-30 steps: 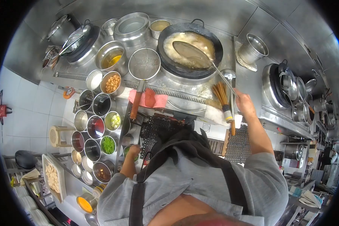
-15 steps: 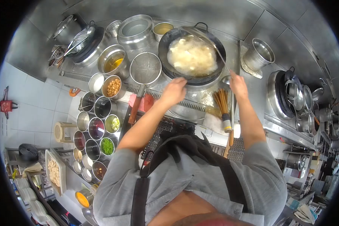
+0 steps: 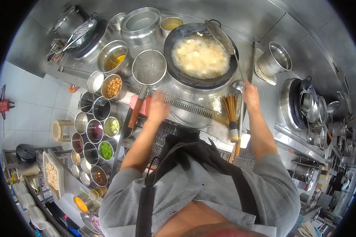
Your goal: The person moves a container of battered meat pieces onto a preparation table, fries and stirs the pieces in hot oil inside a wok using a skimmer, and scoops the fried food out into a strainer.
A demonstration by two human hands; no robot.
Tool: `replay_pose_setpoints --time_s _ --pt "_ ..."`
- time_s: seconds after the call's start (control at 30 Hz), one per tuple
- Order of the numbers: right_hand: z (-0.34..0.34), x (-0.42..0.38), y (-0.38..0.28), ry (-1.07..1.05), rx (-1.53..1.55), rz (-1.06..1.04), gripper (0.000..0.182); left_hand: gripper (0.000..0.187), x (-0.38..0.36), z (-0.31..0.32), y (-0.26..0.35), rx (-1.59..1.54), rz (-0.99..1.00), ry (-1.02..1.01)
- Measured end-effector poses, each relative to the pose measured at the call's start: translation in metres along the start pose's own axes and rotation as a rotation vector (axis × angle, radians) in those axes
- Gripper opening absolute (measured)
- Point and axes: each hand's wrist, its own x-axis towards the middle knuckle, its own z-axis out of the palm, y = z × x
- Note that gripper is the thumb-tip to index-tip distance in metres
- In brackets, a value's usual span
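My right hand (image 3: pixel 250 96) is closed around the handle of a long-handled skimmer (image 3: pixel 220 37). The skimmer's wide head is over the right rim of a black wok (image 3: pixel 177 74). Inside, pale food pieces (image 3: pixel 201 57) bubble in foaming liquid. My left hand (image 3: pixel 158 106) is smeared by motion near the stove's front edge, so its fingers cannot be made out. Close by on its left are a red-pink cloth (image 3: pixel 148 106) and the wooden handle of a round wire strainer (image 3: pixel 149 68). A bamboo brush (image 3: pixel 230 112) lies between my arms, next to a ladle (image 3: pixel 238 84).
Left of the strainer are a pot of yellow oil (image 3: pixel 114 59), a container of browned nuts (image 3: pixel 114 87) and several metal tins, one with chopped greens (image 3: pixel 106 150). A metal pot (image 3: pixel 273 59) stands right of the wok. Another wok station (image 3: pixel 294 104) is farther right.
My left hand has moved left and back toward me, from the wok's front rim to beside the cloth. The skimmer head has shifted right, toward the wok's right rim.
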Motion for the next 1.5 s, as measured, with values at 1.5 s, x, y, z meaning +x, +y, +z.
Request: replay_pose_setpoints --time_s 1.5 --pt "0.046 -0.046 -0.045 -0.457 1.314 0.461 0.021 0.02 -0.05 -0.119 0.001 -1.252 -0.916 -0.082"
